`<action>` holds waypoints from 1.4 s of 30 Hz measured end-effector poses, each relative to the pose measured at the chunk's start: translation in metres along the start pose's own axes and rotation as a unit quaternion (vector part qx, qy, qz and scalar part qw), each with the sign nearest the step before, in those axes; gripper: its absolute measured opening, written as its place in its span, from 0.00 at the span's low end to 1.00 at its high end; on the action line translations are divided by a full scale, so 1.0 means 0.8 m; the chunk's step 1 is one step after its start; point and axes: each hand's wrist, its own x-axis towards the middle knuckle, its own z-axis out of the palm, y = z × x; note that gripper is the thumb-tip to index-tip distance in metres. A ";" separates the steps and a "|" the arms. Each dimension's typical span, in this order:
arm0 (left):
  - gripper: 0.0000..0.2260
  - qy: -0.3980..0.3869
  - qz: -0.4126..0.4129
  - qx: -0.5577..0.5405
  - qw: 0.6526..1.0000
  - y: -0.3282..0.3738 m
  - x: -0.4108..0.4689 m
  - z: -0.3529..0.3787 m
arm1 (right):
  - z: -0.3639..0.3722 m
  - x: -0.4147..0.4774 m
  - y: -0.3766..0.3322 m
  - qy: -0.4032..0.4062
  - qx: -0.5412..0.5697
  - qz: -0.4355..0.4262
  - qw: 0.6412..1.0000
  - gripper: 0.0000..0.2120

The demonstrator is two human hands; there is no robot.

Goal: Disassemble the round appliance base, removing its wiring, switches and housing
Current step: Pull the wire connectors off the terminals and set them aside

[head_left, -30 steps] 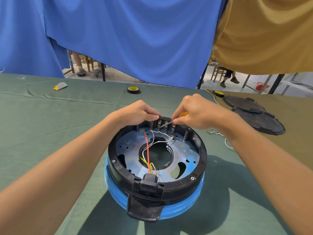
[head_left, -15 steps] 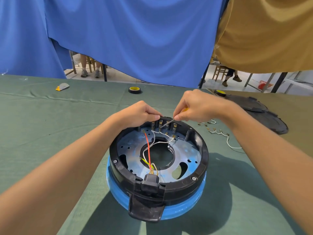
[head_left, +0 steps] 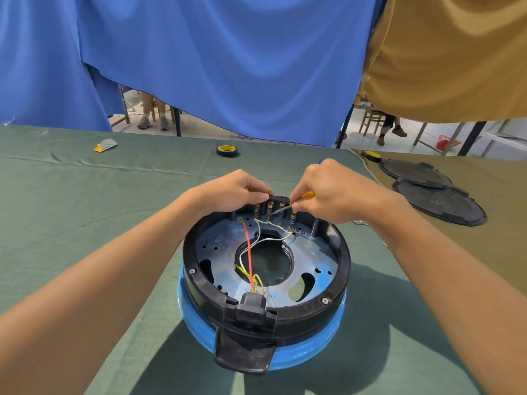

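The round appliance base [head_left: 336,263], black rim over a blue shell, lies upside down on the green cloth. Its metal plate carries a red wire [head_left: 248,252] and white wires [head_left: 262,238] that run to a black connector [head_left: 252,306] at the near rim. My left hand [head_left: 233,192] grips the far rim beside the switch terminals [head_left: 275,209]. My right hand [head_left: 330,189] holds a screwdriver with a yellow handle [head_left: 308,194], its thin tip set against the terminals.
A roll of black tape [head_left: 226,151] and a small grey and yellow object [head_left: 105,145] lie at the table's far side. Two black round covers [head_left: 439,201] and another tape roll [head_left: 370,155] sit at the right. Blue and tan cloths hang behind; people's legs show beyond.
The view shifted slightly while both hands stayed at the terminals. The loose white wires right of the base, visible half a second ago, are now hidden behind my right forearm.
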 end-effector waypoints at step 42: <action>0.11 -0.001 0.016 0.001 1.000 0.023 0.011 0.009 | 0.023 -0.015 0.031 0.029 0.144 0.008 0.989 0.07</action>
